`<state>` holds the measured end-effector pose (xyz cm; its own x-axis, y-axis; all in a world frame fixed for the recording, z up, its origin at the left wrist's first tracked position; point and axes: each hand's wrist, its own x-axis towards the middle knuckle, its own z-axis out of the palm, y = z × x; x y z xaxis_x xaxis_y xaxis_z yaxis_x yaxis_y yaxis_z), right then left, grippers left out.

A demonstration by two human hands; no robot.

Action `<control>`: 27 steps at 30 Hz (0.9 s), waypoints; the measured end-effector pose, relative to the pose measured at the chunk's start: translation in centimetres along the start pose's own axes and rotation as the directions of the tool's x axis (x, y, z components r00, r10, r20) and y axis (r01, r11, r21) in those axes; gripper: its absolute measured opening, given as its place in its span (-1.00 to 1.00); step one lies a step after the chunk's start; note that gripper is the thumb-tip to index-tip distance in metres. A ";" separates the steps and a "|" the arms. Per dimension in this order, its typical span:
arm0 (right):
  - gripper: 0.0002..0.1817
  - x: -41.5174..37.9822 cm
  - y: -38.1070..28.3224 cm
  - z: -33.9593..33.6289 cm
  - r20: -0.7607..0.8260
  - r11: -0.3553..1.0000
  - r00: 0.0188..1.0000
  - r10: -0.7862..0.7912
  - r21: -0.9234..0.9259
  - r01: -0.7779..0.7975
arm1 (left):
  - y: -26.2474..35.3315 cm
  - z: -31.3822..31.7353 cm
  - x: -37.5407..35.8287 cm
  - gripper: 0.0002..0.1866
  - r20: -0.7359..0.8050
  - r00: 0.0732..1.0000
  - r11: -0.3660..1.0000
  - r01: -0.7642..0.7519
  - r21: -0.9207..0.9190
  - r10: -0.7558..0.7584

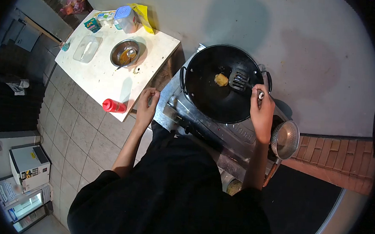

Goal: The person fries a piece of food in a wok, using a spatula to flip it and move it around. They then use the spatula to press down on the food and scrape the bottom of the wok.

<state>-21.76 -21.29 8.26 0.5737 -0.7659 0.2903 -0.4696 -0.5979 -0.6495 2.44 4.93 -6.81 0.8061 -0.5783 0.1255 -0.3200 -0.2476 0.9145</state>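
So we're gripping a spatula [240,80] in our right hand [262,115], fingers closed around the handle, and its slotted head is sitting inside the wok [210,103], just beside a golden lump of food [221,79]. The wok is covering the far edge of the stove [210,129]. Our left hand [147,104] is hanging by the bench's [105,84] right edge, fingers loosely curled; we can't tell if they're holding anything.

Wok [216,108] and slotted spatula [240,81], black; food piece [221,80], golden-yellow. On my remote feed I see squeeze bottle [114,106], red; tabletop [110,82], white; container lid [123,12], blue; brickwork [322,152], reddish-brown, coursed; floor tiles [80,121], greyish, dark-lined grid.
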 end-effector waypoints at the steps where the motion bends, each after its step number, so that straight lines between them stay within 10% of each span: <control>1: -0.88 -0.1 -0.1 -0.1 -0.007 1.000 1.000 0.009 0.007 -0.009 | -0.1 0.0 0.1 -0.71 -0.003 1.000 1.000 -0.010 -0.006 0.010; 27: -0.81 -2.4 -1.8 -0.7 -0.051 0.991 0.990 0.130 0.044 -0.128 | -0.6 0.3 1.8 -0.70 0.038 0.998 0.998 -0.055 -0.042 0.057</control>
<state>-22.76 -18.57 9.19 0.4732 -0.8480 0.2387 -0.5092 -0.4844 -0.7114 3.97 3.80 -7.24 0.7670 -0.6208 0.1624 -0.3428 -0.1825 0.9215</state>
